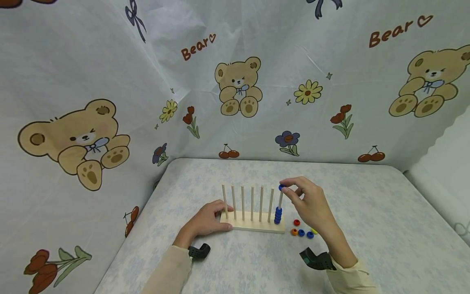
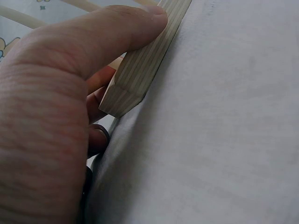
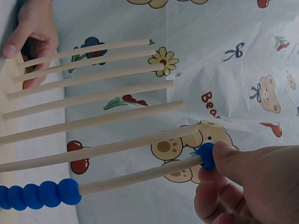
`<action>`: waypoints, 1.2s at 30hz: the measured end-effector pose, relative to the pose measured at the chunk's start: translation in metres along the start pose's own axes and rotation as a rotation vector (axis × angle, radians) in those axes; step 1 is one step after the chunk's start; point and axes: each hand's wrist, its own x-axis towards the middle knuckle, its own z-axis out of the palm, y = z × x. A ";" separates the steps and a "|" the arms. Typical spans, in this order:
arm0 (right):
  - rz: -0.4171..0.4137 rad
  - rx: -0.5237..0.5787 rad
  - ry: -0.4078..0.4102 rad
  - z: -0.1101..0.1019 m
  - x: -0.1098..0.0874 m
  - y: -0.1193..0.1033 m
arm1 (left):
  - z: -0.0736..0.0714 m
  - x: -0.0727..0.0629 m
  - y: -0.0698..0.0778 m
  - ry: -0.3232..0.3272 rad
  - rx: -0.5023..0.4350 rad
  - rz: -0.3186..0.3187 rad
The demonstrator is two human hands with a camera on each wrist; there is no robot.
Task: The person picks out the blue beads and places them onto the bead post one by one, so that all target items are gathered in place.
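Observation:
A pale wooden base (image 1: 253, 225) with a row of several upright pegs (image 1: 252, 200) stands on the table. My left hand (image 1: 207, 218) grips its left end, thumb along the front edge, as the left wrist view also shows. At the rightmost peg (image 3: 140, 178), my right hand (image 1: 306, 200) pinches a blue bead (image 3: 206, 156) between thumb and fingers, right at the peg's tip. Lower on that same peg sits a stack of several blue beads (image 1: 278, 215). The other pegs carry no beads.
Right of the base lie loose beads: a red bead (image 1: 296, 222), an orange bead (image 1: 294, 232), blue beads (image 1: 310, 234) and a yellow bead (image 1: 313, 231) partly behind the right wrist. A bear-printed cloth (image 1: 271, 134) hangs behind the pale table (image 1: 385, 212).

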 end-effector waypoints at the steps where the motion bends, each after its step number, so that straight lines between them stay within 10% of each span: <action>1: 0.003 -0.001 -0.004 0.000 0.000 0.000 | 0.000 0.000 0.000 0.000 0.001 0.000; 36: 0.081 0.032 -0.120 -0.007 -0.002 0.000 | -0.001 -0.001 0.003 0.001 -0.006 -0.005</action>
